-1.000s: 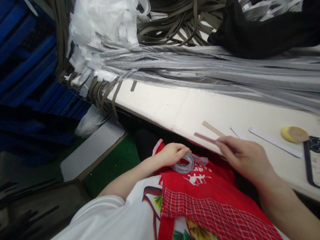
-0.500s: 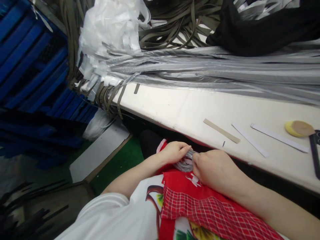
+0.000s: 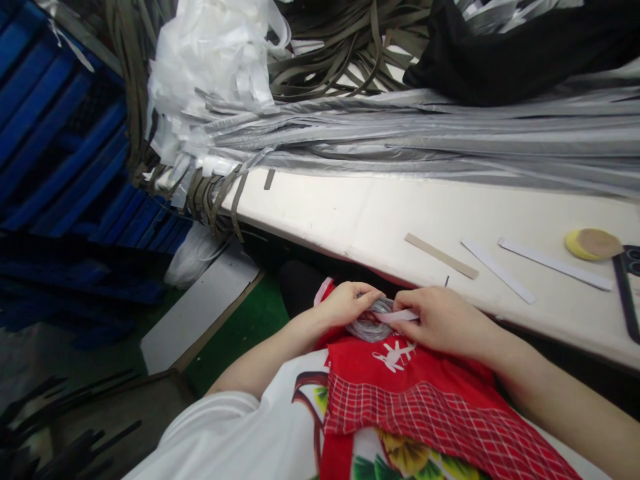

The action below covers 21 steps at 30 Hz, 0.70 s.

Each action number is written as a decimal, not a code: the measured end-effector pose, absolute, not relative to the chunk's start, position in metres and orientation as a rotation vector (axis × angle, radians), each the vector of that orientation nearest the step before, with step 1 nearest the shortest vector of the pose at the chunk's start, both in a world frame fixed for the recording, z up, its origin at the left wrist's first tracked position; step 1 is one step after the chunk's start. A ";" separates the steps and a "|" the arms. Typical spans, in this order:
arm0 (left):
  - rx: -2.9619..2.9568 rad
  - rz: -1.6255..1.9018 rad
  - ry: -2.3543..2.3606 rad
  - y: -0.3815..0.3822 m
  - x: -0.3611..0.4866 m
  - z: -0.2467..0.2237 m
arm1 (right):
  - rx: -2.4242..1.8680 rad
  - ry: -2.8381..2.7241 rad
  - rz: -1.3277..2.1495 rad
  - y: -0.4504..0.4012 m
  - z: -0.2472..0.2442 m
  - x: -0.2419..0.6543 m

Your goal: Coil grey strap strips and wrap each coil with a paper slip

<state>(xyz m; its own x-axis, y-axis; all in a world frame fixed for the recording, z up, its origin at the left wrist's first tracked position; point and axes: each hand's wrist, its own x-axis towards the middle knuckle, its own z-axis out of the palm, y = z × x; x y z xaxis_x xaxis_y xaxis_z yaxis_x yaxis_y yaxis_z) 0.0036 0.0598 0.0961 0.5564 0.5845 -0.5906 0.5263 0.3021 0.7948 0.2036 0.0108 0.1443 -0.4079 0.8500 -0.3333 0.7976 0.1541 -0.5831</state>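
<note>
A coiled grey bundle [image 3: 369, 330] rests over the red apron, at the lap just below the table's front edge. My left hand [image 3: 353, 302] is closed on the bundle's upper left side, fingertips on top of it. At the bundle's right, my right hand [image 3: 433, 317] pinches a pale pinkish-white strip [image 3: 397, 316] between thumb and fingers. The strip's left end lies against the coil; whether it passes through or round the coil is hidden.
On the white table [image 3: 350, 213] lie a beige strip [image 3: 443, 256], two white strips, a yellow roll [image 3: 593, 244] and a phone [image 3: 627, 293]. Long grey strips [image 3: 425, 143] run behind them. A white plastic bag [image 3: 215, 57] and black cloth [image 3: 520, 57] sit farther back.
My right hand has shifted slightly right and opened out from a fist-like hold. The pale strip now shows between its fingers. My left hand stays on the bundle.
</note>
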 end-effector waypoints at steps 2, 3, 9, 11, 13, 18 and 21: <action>1.241 0.035 1.051 0.058 0.004 0.096 | -1.695 -2.259 1.121 0.009 0.144 0.207; 1.237 0.029 1.050 0.058 0.005 0.096 | -1.718 -2.244 1.104 0.009 0.143 0.206; 1.589 0.057 1.047 0.064 0.005 0.106 | -1.623 -2.042 1.248 0.020 0.131 0.203; 1.633 0.055 1.006 0.064 0.005 0.109 | -1.570 -1.934 1.330 0.024 0.122 0.207; 1.687 0.097 0.941 0.062 0.005 0.110 | -1.532 -1.832 1.390 0.026 0.112 0.209; 1.779 0.231 0.954 0.051 0.008 0.110 | -1.512 -1.605 1.492 0.023 0.095 0.207; 1.799 0.255 0.981 0.047 0.007 0.112 | -1.485 -1.410 1.708 0.020 0.090 0.207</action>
